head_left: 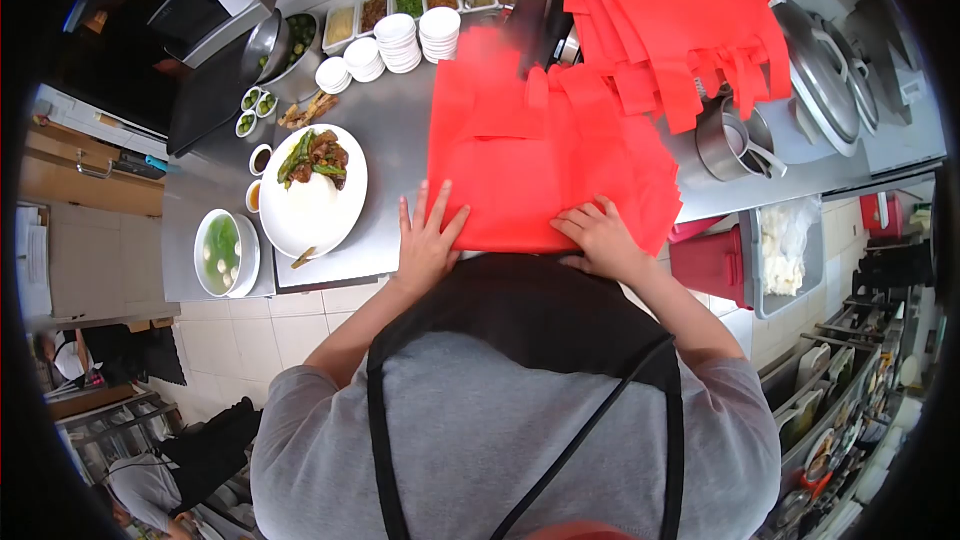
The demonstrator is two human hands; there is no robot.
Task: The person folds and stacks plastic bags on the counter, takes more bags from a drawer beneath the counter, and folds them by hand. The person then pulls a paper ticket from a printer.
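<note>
A flat red fabric bag (500,180) lies on the steel counter in front of me, with more red bags fanned out under its right side. My left hand (430,240) rests at its lower left corner, fingers spread, fingertips pointing away from me. At the bag's near edge on the right lies my right hand (598,238), its fingers apart on the red fabric and its thumb by the edge. A larger pile of red bags with handles (670,20) sits at the back right.
Left of the bags are a plate of rice and meat (305,205), a soup bowl (218,250) and stacked white dishes (397,40). Pots (722,145) and large lids (815,70) stand right. A grey bin (790,260) is below. Other people (150,485) are at lower left.
</note>
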